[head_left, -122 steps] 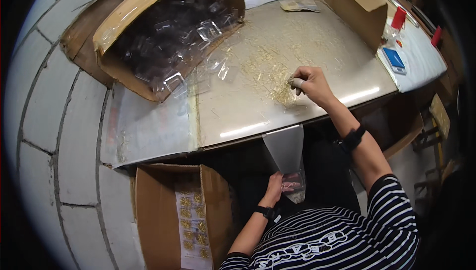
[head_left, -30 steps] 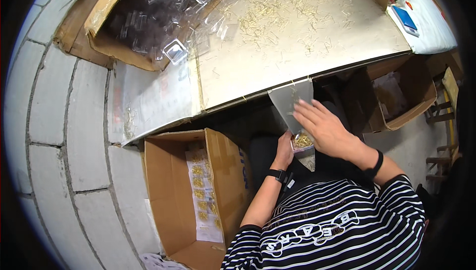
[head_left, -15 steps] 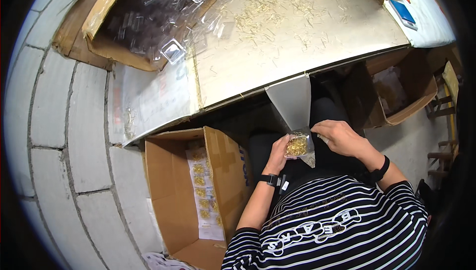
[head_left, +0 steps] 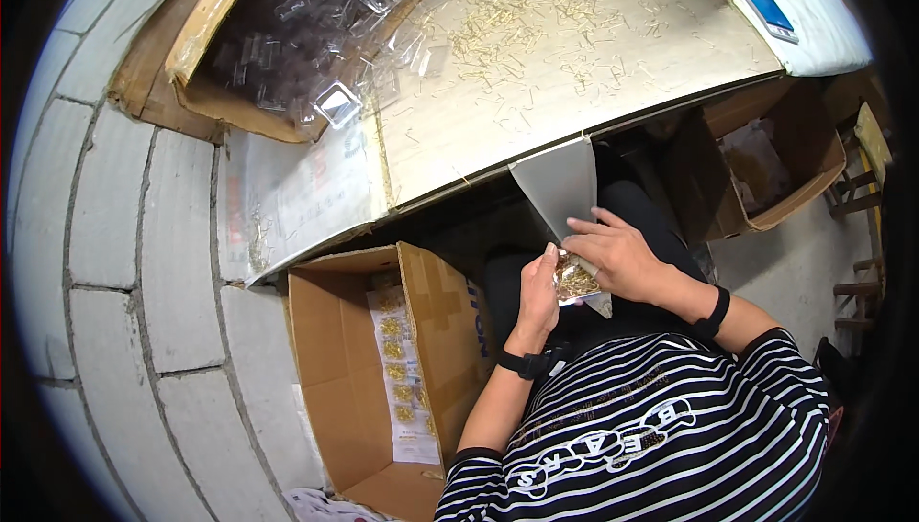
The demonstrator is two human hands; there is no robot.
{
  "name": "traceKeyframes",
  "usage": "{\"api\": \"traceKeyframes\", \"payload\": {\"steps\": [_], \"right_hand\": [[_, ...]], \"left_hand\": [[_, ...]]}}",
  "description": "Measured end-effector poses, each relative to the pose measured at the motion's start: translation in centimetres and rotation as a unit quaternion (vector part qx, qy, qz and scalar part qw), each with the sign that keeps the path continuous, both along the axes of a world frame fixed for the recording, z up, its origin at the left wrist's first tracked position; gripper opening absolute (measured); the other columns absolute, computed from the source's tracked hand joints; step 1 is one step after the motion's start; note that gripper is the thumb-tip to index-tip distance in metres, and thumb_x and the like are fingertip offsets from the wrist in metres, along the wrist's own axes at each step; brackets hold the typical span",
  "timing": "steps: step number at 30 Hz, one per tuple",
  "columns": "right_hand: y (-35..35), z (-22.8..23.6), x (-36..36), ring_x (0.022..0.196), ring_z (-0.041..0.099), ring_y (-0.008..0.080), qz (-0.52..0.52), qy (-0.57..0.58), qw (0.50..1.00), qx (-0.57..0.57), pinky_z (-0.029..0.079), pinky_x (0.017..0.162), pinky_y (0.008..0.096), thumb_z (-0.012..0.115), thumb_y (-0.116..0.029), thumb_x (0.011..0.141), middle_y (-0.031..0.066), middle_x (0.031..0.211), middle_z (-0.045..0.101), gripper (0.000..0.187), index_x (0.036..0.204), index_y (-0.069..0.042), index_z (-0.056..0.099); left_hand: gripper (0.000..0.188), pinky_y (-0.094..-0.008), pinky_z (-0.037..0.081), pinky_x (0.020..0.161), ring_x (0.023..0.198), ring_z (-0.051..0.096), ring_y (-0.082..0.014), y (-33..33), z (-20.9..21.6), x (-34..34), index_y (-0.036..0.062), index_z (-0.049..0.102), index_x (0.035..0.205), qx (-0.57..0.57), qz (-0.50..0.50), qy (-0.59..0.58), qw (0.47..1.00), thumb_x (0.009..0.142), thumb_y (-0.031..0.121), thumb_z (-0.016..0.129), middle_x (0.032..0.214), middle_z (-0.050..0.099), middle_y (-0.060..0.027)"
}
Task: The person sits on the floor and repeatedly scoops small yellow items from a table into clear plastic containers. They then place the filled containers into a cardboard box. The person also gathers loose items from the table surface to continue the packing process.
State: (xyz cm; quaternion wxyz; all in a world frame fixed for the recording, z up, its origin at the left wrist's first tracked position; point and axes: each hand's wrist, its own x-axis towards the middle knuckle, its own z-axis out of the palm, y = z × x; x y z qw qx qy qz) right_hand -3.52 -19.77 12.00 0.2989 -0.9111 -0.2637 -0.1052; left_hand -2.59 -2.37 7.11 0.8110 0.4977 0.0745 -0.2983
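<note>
While left hand point(head_left: 538, 294) fingers pinch the clear bag point(head_left: 574, 235), right hand point(head_left: 620, 256) fingers grip its top.

— Item? 
— Clear plastic bag point(head_left: 571, 225), long, narrow, upright, open mouth uppermost, just below the tabletop edge.
— Contents? 
— Small gold-coloured metal pieces point(head_left: 575, 282), heaped at the bottom, bunched together.
</note>
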Motion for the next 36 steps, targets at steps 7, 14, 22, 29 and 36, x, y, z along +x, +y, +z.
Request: {"api": "traceKeyframes", "payload": {"steps": [7,14,22,29,36], "right_hand": [[1.2,0.7,-1.4,0.118,0.051,0.0330,0.094,0.010,0.995,0.008,0.039,0.102,0.0440,0.066,-0.015,0.077,0.0176,0.124,0.055,0.052,0.123,0.003,0.052],[1.4,1.2,-1.8,0.136,0.031,0.0304,0.103,0.049,0.989,-0.090,0.025,0.111,0.0470,0.063,-0.020,0.080,0.0158,0.141,0.039,0.064,0.136,0.000,0.039],[-0.8,2.6,0.0,0.114,0.055,0.0317,-0.016,-0.045,0.996,0.076,0.043,0.096,0.0442,0.067,-0.012,0.077,0.0141,0.118,0.059,0.044,0.119,-0.003,0.056],[-2.7,0.1,1.1,0.082,0.067,0.0203,-0.099,0.336,0.896,0.272,0.052,0.074,0.0304,0.063,-0.005,0.082,0.0179,0.091,0.068,0.026,0.105,0.007,0.063],[-2.2,0.6,1.1,0.073,0.064,0.0210,-0.132,0.235,0.934,0.233,0.050,0.066,0.0308,0.064,0.000,0.078,0.0129,0.082,0.066,0.013,0.090,0.002,0.067]], "left_hand": [[0.040,-0.0283,0.049,0.079,0.089,0.061,-0.0162,-0.7,-0.2,-0.2,-0.0035,0.059,0.104,0.010,0.101,-0.009,0.995,0.102,0.030,0.037,0.098,0.064,-0.0107],[0.048,-0.0281,0.050,0.078,0.089,0.061,-0.0165,-0.4,0.5,0.0,-0.0045,0.059,0.108,0.015,0.130,-0.040,0.991,0.102,0.036,0.033,0.101,0.063,-0.0126],[0.046,-0.0258,0.054,0.050,0.078,0.066,-0.0178,0.2,1.5,-0.2,-0.0028,0.054,0.114,-0.070,0.058,-0.039,0.995,0.101,0.036,0.032,0.100,0.064,-0.0128],[0.034,-0.0252,0.057,0.055,0.079,0.066,-0.0155,-1.3,1.8,-1.3,-0.0045,0.052,0.116,-0.004,0.047,-0.071,0.996,0.099,0.023,0.043,0.099,0.064,-0.0126],[0.037,-0.0237,0.056,0.053,0.076,0.066,-0.0146,-1.0,2.0,-1.1,-0.0044,0.054,0.114,0.025,0.034,-0.066,0.997,0.100,0.028,0.042,0.095,0.064,-0.0117]]}}
